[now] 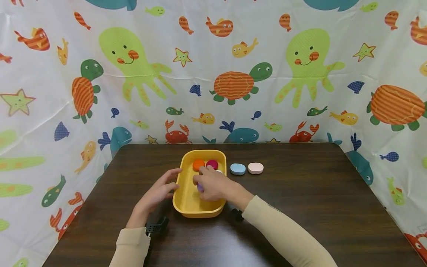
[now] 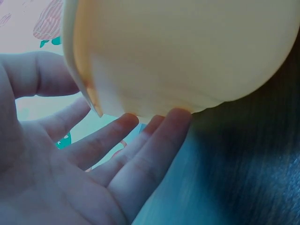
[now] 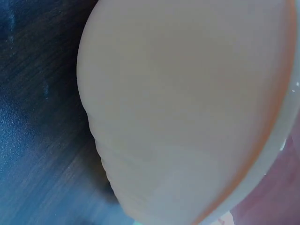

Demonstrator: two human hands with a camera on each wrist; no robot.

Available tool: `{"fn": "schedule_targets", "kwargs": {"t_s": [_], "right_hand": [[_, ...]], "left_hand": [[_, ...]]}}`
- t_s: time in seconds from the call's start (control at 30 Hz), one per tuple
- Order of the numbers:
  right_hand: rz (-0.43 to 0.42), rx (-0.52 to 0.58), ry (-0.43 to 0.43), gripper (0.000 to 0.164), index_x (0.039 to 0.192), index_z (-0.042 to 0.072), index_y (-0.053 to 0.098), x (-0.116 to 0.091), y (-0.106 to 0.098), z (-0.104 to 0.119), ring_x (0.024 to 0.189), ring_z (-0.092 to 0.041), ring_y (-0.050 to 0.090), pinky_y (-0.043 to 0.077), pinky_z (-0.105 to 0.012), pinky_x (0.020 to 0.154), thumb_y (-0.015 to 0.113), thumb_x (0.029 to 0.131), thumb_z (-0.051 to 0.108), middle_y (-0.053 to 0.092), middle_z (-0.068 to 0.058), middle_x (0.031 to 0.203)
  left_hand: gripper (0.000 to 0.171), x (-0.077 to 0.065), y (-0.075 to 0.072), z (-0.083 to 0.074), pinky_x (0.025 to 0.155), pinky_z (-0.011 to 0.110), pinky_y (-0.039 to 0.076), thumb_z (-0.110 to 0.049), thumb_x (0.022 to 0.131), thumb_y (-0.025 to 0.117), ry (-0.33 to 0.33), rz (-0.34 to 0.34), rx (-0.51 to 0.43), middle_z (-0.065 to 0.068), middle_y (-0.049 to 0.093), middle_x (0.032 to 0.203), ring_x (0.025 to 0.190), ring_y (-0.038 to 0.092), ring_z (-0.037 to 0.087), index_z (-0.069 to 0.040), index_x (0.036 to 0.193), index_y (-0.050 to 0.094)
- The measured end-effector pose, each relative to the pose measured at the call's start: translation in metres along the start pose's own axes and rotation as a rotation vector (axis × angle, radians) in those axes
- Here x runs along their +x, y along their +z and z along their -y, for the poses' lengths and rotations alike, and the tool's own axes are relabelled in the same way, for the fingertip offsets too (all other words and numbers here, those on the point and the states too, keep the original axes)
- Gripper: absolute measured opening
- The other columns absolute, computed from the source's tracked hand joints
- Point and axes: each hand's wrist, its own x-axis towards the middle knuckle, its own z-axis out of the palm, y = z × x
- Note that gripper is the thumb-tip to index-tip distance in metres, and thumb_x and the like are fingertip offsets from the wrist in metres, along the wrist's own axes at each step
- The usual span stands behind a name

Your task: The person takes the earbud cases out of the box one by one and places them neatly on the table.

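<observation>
A yellow plastic bin (image 1: 186, 205) sits on the dark table. Inside it, an orange rounded piece (image 1: 198, 165) and a magenta rounded piece (image 1: 212, 164) lie at the far end, with a white piece (image 1: 218, 171) mostly hidden by my right hand. That right hand (image 1: 213, 183) reaches over the bin's right wall and pinches a purple piece (image 1: 200, 187), largely covered by fingers. My left hand (image 1: 161, 190) touches the bin's left side. Its fingers (image 2: 154, 164) lie fairly straight against the outer wall in the left wrist view. The right wrist view shows mainly the bin's wall (image 3: 178, 103).
Right of the bin, a light blue oval piece (image 1: 238, 169) and a pale pink oval piece (image 1: 255, 168) lie side by side on the wooden table (image 1: 300, 193). A curtain (image 1: 200, 48) printed with sea animals hangs behind and beside the table.
</observation>
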Motion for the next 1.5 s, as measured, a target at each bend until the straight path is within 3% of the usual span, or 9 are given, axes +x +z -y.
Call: {"fn": "schedule_targets", "kwargs": {"t_s": [0.9,1.5], "right_hand": [[-0.091,-0.027,-0.008,0.039,0.118,0.019,0.068,-0.02,-0.015,-0.003,0.108,-0.02,0.043,0.042,-0.033,0.099,0.079,0.082,0.026,0.051,0.001,0.11],[-0.171,-0.009,-0.004,0.039,0.117,0.016,0.069,-0.034,-0.025,-0.013,0.104,-0.021,0.044,0.047,-0.031,0.089,0.077,0.079,0.021,0.052,-0.003,0.113]], "left_hand": [[0.061,0.001,0.002,0.0,0.105,0.058,0.046,-0.016,0.101,0.054,-0.002,-0.006,-0.008,0.018,0.027,0.161,0.135,0.042,0.043,-0.016,0.157,0.03],[0.06,0.003,-0.001,0.002,0.103,0.058,0.047,-0.014,0.101,0.052,0.005,0.007,-0.011,0.022,0.028,0.16,0.136,0.042,0.044,-0.014,0.157,0.031]]}}
